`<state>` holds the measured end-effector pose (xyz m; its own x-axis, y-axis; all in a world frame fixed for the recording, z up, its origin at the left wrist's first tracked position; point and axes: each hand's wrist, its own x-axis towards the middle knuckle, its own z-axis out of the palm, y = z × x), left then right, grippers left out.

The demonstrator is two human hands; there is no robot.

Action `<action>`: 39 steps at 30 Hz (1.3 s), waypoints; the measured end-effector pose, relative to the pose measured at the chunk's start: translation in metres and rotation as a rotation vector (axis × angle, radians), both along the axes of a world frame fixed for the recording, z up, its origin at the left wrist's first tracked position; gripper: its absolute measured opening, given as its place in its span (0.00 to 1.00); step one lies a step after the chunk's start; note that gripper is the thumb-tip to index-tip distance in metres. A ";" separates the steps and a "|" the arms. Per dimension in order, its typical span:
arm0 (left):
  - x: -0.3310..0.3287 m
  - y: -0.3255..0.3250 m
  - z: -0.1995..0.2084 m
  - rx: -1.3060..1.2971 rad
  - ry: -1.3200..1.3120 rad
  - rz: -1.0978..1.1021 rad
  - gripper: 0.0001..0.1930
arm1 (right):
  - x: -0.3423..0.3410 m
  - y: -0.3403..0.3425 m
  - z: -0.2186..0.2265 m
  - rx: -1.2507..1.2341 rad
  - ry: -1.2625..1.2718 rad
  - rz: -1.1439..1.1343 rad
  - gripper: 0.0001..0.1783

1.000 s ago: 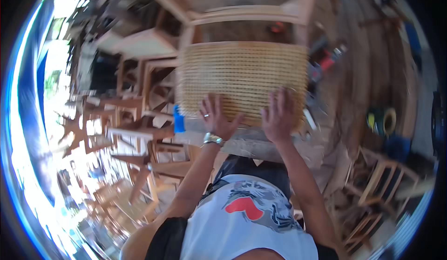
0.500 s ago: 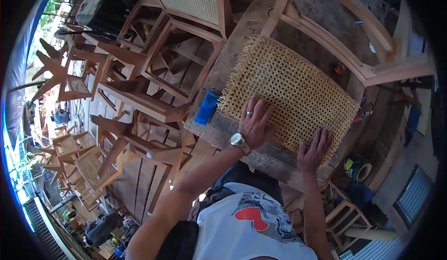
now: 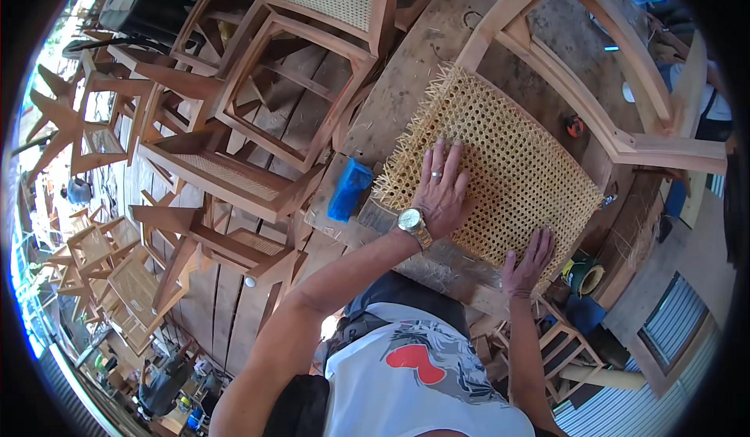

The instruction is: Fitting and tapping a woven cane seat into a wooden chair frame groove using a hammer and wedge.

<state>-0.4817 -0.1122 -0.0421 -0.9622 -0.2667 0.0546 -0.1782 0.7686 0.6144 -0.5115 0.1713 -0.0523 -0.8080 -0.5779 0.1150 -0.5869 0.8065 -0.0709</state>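
One left hand [image 3: 443,196] is laid flat upon a tan woven-cane sheet [image 3: 516,163] over a worn wooden workbench [image 3: 391,109]; the right hand [image 3: 532,265] is spread at the sheet's near edge. Bare bench is left past the frayed left edge, near a blue rectangular block [image 3: 349,190].

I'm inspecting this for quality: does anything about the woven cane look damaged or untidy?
The woven cane sheet has uneven strand ends sticking out along its left edge, unlike its regular mesh. Thin shreds litter the worktable nearby.
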 end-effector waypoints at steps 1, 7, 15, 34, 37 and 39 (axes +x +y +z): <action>-0.001 -0.002 0.000 -0.013 -0.020 -0.013 0.26 | 0.000 0.000 0.000 0.004 -0.004 -0.004 0.37; -0.007 -0.046 -0.014 -0.068 0.083 0.376 0.25 | -0.001 0.003 -0.002 -0.012 0.003 -0.023 0.37; -0.008 -0.091 -0.025 0.536 -0.081 0.568 0.26 | 0.001 0.006 -0.005 -0.035 -0.049 -0.049 0.39; -0.015 -0.120 -0.036 0.888 -0.125 0.517 0.07 | 0.008 0.021 -0.007 -0.254 -0.234 -0.240 0.45; -0.020 -0.115 -0.032 0.917 -0.102 0.530 0.06 | 0.010 0.026 -0.013 -0.308 -0.238 -0.226 0.46; -0.016 -0.126 -0.034 0.914 -0.121 0.537 0.06 | 0.010 0.025 -0.015 -0.338 -0.260 -0.216 0.46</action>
